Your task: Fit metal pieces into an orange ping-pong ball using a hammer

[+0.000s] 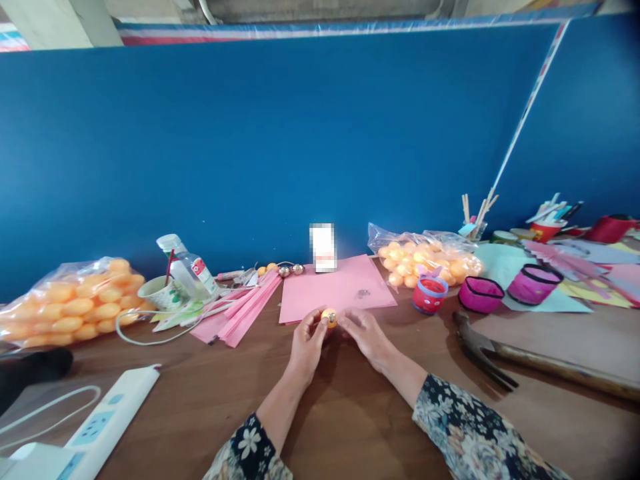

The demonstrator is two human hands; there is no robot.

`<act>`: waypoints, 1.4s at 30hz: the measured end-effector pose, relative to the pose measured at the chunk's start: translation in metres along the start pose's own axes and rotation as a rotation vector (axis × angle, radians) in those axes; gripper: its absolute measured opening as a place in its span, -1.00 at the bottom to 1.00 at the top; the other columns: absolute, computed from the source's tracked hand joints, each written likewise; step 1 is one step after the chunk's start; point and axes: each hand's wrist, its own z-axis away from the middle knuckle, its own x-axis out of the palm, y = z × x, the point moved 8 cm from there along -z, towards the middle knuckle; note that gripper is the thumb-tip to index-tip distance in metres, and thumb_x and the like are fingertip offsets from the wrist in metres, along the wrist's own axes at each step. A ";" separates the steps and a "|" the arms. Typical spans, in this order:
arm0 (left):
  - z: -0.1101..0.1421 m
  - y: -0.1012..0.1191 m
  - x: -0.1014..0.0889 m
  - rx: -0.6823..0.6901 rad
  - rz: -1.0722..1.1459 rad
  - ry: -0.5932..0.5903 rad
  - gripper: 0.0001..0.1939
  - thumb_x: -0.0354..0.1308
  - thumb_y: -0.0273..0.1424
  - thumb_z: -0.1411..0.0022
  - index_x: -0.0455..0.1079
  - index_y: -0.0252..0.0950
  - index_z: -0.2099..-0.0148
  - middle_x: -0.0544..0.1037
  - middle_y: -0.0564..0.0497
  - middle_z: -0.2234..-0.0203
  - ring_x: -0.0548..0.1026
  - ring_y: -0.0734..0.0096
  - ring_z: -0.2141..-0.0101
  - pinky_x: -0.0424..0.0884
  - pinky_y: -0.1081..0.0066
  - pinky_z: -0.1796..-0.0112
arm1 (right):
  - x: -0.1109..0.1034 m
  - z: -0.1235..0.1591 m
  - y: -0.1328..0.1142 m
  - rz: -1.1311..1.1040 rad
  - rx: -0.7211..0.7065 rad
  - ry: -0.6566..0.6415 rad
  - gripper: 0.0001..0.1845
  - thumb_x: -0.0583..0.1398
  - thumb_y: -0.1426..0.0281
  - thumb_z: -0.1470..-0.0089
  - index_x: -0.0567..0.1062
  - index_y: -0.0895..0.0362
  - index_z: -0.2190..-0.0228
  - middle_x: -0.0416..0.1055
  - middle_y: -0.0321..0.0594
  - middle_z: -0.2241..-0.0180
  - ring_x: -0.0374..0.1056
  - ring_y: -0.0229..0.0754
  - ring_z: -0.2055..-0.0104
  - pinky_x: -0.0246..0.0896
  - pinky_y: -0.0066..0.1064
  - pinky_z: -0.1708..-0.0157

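Gently, your left grip (306,341) pinched the orange ball (327,315) well in from the counter's (220,407) far edge; your right grip (367,335) curled close, its contact unclear. Light, even fingertip pressure suited something so round, leaving its silvery middle (331,319) visible.

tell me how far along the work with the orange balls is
Looks done: I can't confirm any finished piece; two loose orange balls lie by the pink strips. In hand: the left hand holds an orange ball, the right hand close beside it. Left: probably the many balls in the left bag and right bag.
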 end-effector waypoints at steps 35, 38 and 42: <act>0.000 0.001 0.000 0.003 0.011 -0.002 -0.63 0.17 -0.32 0.00 0.33 -0.31 0.10 0.49 -0.07 0.23 0.45 0.32 0.21 0.37 0.33 0.17 | 0.000 -0.001 0.007 -0.021 0.047 -0.009 -0.68 0.17 0.15 0.09 0.43 0.18 0.46 0.37 -0.29 0.50 0.29 -0.28 0.42 0.23 -0.44 0.36; 0.000 0.001 0.000 -0.005 0.004 0.000 -0.62 0.17 -0.32 0.01 0.33 -0.31 0.10 0.50 -0.06 0.24 0.45 0.32 0.22 0.37 0.34 0.18 | 0.000 -0.001 0.006 -0.002 0.051 -0.002 -0.69 0.17 0.15 0.09 0.42 0.18 0.46 0.36 -0.30 0.50 0.29 -0.28 0.41 0.24 -0.43 0.36; 0.000 0.000 0.000 -0.005 0.014 0.001 -0.62 0.17 -0.32 0.01 0.33 -0.31 0.10 0.50 -0.06 0.24 0.45 0.32 0.22 0.37 0.34 0.17 | 0.001 0.000 0.004 0.022 0.045 -0.006 -0.67 0.17 0.14 0.10 0.42 0.18 0.46 0.36 -0.29 0.49 0.30 -0.25 0.39 0.25 -0.41 0.36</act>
